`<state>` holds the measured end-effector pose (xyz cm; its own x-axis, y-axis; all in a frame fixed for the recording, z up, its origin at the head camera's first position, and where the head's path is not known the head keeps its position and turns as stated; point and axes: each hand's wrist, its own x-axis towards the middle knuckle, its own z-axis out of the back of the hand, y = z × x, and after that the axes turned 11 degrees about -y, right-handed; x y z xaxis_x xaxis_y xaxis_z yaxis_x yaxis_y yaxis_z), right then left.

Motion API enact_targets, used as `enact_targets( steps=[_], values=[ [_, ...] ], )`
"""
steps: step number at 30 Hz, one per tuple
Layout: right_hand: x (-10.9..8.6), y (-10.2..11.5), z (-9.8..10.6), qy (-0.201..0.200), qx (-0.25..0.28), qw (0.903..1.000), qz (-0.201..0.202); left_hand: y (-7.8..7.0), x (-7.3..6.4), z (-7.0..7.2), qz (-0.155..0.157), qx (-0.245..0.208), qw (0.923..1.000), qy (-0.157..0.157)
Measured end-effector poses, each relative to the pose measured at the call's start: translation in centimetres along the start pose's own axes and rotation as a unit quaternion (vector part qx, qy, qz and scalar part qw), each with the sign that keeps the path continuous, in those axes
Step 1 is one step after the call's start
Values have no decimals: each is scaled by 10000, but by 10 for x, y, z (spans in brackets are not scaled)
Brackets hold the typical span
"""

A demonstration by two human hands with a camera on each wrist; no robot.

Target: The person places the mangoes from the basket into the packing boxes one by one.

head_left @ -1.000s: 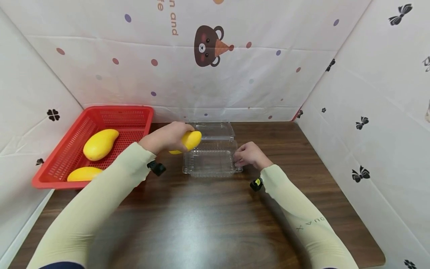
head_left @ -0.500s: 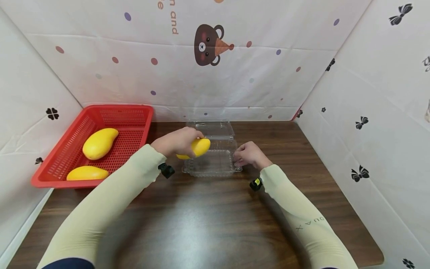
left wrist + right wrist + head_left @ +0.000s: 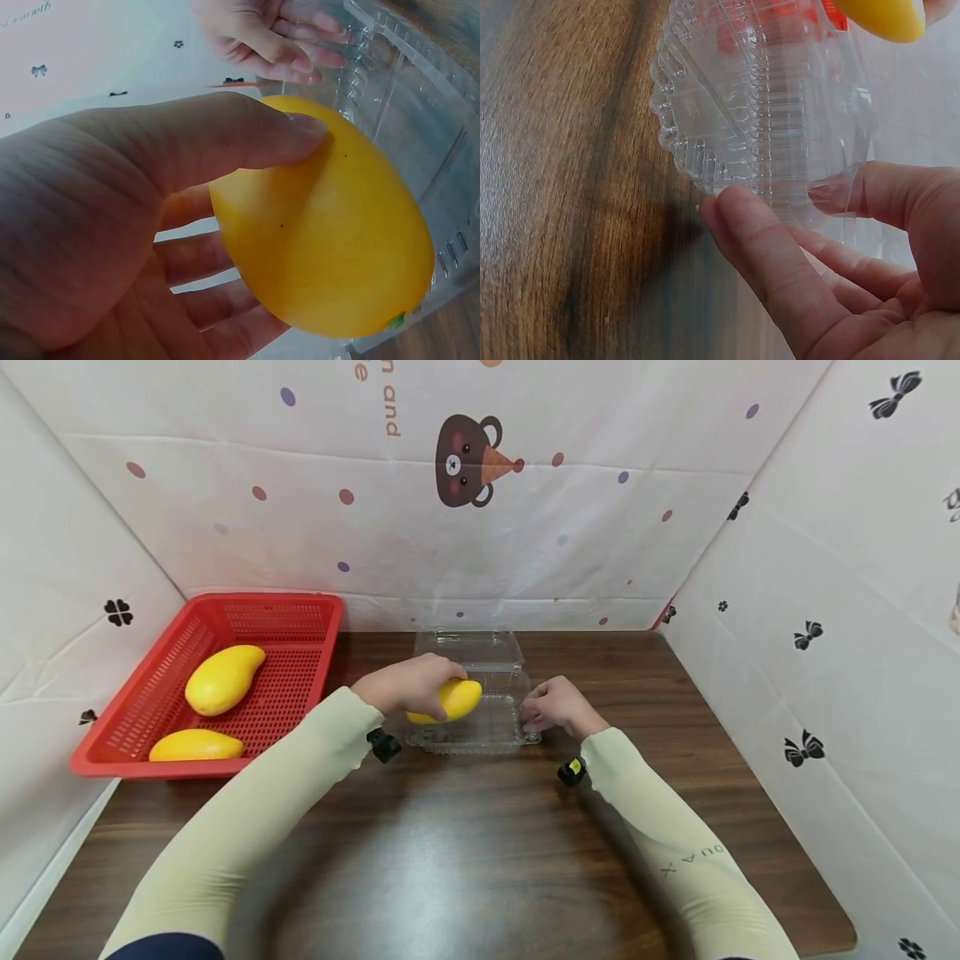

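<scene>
My left hand [image 3: 412,683] grips a yellow mango [image 3: 461,699] above the left part of a clear plastic clamshell box [image 3: 491,727]. Seen from the left wrist, the thumb lies across the mango [image 3: 337,225] and the fingers go behind it. The box stands with its lid [image 3: 480,647] folded back toward the wall. At the box's right side, my right hand [image 3: 558,706] pinches the side wall; the right wrist view has thumb and fingers on either side of the clear plastic [image 3: 780,112].
A red plastic basket [image 3: 330,647] at the left holds two more mangoes, one [image 3: 223,680] toward the back and one [image 3: 197,745] by the front rim. The brown wooden table [image 3: 450,860] meets a patterned white back wall [image 3: 600,543] and side walls.
My left hand has carried the mango right and slightly toward me, from the box's left edge to over its tray. The right hand stays at the box's right side.
</scene>
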<state>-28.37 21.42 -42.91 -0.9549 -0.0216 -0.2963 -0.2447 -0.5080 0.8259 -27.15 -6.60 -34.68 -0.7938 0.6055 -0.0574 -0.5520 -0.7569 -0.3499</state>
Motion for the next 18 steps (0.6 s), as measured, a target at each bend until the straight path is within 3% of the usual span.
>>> enact_targets(
  steps=[8, 18],
  values=[
    [0, -1, -3, -43, 51, 10000, -29, 0, 8, -9, -302, -37, 9994, 161],
    [0, 2, -3, -46, 49, 9999, -87, 2, 15, -21, -55, -419, 9968, 672]
  ],
)
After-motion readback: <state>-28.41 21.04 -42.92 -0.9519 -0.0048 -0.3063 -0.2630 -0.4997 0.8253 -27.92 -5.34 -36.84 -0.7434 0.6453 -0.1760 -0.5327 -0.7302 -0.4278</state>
